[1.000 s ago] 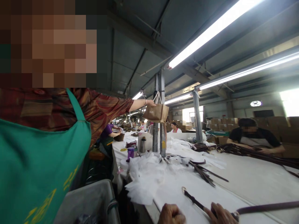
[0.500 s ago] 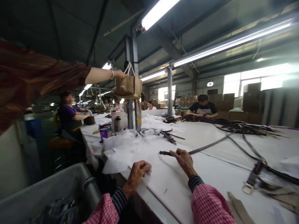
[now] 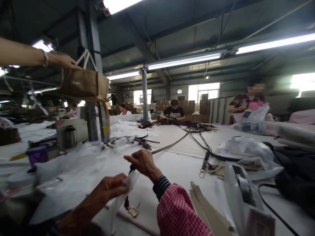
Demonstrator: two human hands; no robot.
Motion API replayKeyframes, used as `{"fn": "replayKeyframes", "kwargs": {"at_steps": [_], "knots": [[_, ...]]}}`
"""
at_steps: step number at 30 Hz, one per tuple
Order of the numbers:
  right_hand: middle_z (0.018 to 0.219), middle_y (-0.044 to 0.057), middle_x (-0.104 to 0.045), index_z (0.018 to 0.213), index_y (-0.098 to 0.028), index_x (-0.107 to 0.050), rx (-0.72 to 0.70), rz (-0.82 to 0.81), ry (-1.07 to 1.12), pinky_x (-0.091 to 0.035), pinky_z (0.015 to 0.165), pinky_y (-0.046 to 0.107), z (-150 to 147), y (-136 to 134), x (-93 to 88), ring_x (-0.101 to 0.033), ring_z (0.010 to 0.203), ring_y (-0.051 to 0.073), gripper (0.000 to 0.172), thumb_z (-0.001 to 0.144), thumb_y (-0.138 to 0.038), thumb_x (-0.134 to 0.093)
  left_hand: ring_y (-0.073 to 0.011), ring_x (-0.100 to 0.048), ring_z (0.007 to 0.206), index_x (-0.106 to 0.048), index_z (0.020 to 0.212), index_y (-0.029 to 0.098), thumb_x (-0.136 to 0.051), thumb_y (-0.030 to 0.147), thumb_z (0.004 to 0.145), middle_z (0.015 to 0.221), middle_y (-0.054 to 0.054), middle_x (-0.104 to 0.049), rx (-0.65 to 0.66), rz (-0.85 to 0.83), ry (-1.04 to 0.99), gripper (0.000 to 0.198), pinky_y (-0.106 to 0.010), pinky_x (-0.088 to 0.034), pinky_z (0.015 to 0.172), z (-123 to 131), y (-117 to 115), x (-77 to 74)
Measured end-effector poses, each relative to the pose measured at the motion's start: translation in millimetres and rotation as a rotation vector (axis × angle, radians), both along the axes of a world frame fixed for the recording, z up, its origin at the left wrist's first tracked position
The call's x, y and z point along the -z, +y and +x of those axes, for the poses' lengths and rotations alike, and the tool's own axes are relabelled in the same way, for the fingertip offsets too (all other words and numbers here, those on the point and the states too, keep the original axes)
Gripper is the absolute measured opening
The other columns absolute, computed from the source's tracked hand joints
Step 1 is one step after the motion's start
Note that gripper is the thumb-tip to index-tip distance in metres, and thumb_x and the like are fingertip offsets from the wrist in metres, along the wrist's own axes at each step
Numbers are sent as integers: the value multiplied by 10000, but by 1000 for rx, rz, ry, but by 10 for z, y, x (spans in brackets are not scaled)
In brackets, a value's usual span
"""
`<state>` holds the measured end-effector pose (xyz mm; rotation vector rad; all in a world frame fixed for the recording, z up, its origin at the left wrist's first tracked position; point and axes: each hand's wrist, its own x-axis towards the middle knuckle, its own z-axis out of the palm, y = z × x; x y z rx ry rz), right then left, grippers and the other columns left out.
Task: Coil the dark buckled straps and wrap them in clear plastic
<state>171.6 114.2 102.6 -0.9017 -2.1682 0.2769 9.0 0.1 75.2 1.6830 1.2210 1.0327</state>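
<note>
My right hand [image 3: 142, 162] pinches the end of a long dark strap [image 3: 169, 146] that runs away across the white table [image 3: 177, 164]. A metal buckle [image 3: 133, 211] hangs from the strap's end below my hands. My left hand [image 3: 112, 188] grips a white sheet of tissue paper [image 3: 120, 196] right beside the strap end. Both hands are raised a little above the table, close together. My right sleeve [image 3: 177, 209] is red-checked.
A co-worker's hand [image 3: 62, 60] holds a brown bag [image 3: 85, 85] by its handles, up at the left. White tissue sheets [image 3: 73, 164], a steel flask [image 3: 70, 137] and a purple cup [image 3: 36, 155] lie left. Straps [image 3: 187, 124], plastic bags [image 3: 243, 150] and dark goods [image 3: 295, 170] lie right. Other people sit at the far end.
My view has swung right and down. My right hand lifted the strap end off the table, my left hand took up a tissue sheet and came to meet it.
</note>
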Motion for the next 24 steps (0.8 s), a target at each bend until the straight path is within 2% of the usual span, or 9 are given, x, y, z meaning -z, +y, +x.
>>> {"fn": "replayKeyframes", "kwargs": {"at_steps": [3,6,10,12,15,17,19,22,24], "knots": [[454,-56,-443,548,-169,-635,-174,10,4,-204,536,258,-124,-122,78,-316,498,89,614,980,-602,-570,-250,-629,793,-815,833,167,-804,578,694,803,-44,-714,-60,-110,-110,433,-315,-479,733,-34,-177,232],[536,-46,-519,605,-170,-656,-315,-4,54,-232,562,249,-214,-186,128,-393,529,87,562,985,-578,-582,-215,-603,724,-818,812,156,-838,592,657,720,-39,-692,-203,-137,-206,463,-290,-464,689,-86,-363,354],[775,-3,-633,748,-168,-711,-422,-174,276,-333,606,233,-252,-240,79,-500,624,98,444,908,-581,-688,-140,-519,605,-763,780,163,-830,550,729,659,-2,-628,-365,-188,-345,396,-237,-407,587,-174,-550,195],[700,11,-621,713,-147,-706,-503,-387,290,-347,568,244,-244,-263,61,-494,575,105,504,904,-612,-664,-121,-499,583,-717,739,153,-837,517,737,648,5,-606,-407,-159,-440,384,-220,-385,569,-224,-586,69],[645,46,-644,692,-128,-718,-681,-710,149,-311,481,243,-248,-295,108,-512,512,113,618,942,-665,-541,-106,-479,582,-684,721,141,-851,468,724,650,9,-588,-429,-56,-499,368,-207,-359,566,-275,-594,-32],[739,69,-689,762,-131,-742,-761,-834,149,-290,460,221,-283,-332,175,-554,555,116,611,937,-675,-525,-97,-442,569,-675,731,139,-821,456,757,640,17,-562,-403,-31,-455,350,-207,-325,550,-254,-597,-29],[822,72,-704,855,-146,-752,-797,-955,262,-296,468,205,-342,-384,236,-567,608,117,581,918,-684,-543,-96,-417,579,-676,749,137,-785,451,790,646,23,-541,-385,-34,-386,334,-212,-307,553,-183,-603,3],[828,69,-704,915,-142,-765,-753,-1074,445,-280,489,209,-431,-441,274,-511,595,103,540,876,-663,-625,-110,-422,635,-677,757,133,-760,438,805,678,21,-533,-400,-26,-292,319,-220,-325,598,-53,-607,57],[753,58,-687,867,-124,-779,-697,-1047,486,-234,489,217,-459,-435,266,-447,553,86,490,838,-607,-704,-120,-426,646,-667,743,143,-746,434,805,679,23,-520,-426,-14,-248,308,-230,-331,606,2,-605,89]]}}
